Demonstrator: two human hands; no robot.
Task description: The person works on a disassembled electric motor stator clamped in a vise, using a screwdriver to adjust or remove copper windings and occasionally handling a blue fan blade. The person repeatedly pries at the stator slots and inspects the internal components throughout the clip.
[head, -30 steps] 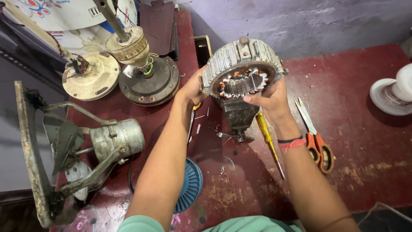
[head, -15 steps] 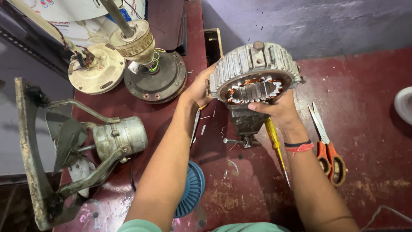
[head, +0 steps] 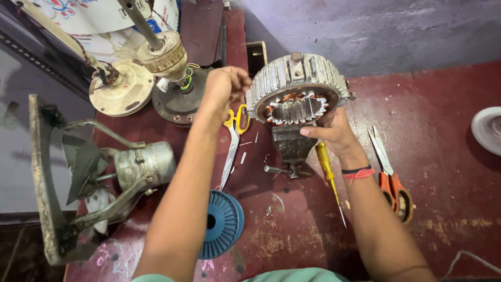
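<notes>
Head view: left hand [head: 225, 86] is lifted above the red table [head: 443, 120], its grip curled over the yellow-handled scissors [head: 232, 138]. The ribbed grey stator [head: 295, 86] sits in the small vise [head: 292, 146], copper coils in some slots, winding unfinished. Right hand [head: 334, 130] pinches its lower rim.

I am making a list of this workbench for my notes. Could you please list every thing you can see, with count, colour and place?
motor stator: one, grey with copper windings, top centre
vise: one, dark, under the stator
yellow-handled scissors: one, left of the vise
screwdriver: one, yellow handle, right of the vise
orange-handled scissors: one, right side
blue spool: one, bottom centre
old fan: one, grey, left
left hand: above the yellow-handled scissors
right hand: on the stator
</notes>
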